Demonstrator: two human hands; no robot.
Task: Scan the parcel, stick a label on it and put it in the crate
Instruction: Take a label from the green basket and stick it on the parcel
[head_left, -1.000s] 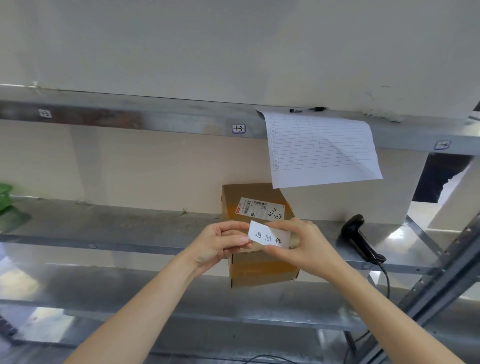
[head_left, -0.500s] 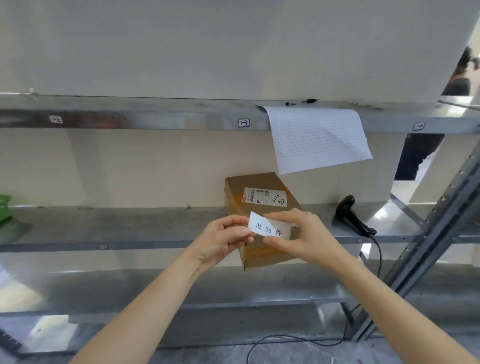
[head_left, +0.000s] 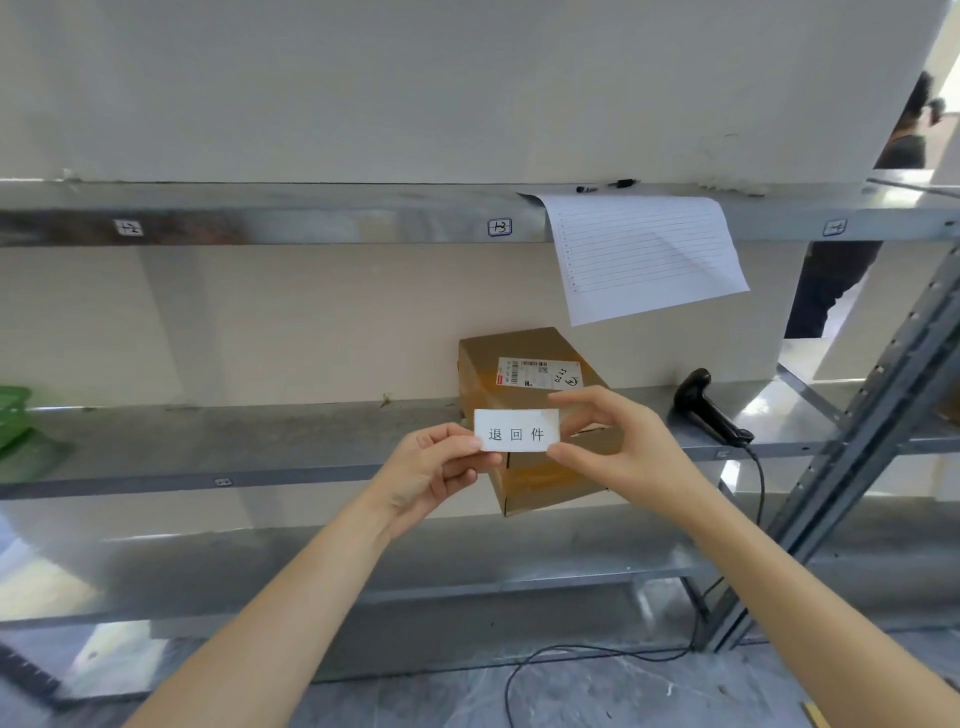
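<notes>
Head view: both hands, left (head_left: 434, 470) and right (head_left: 621, 449), pinch label (head_left: 517, 431) edges before parcel (head_left: 540, 415).

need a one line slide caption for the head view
Left hand and right hand hold a white printed label before a brown cardboard parcel on a grey metal shelf.

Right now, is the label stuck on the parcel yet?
No, both hands, left hand and right hand, pinch the label in front of the parcel.
</notes>
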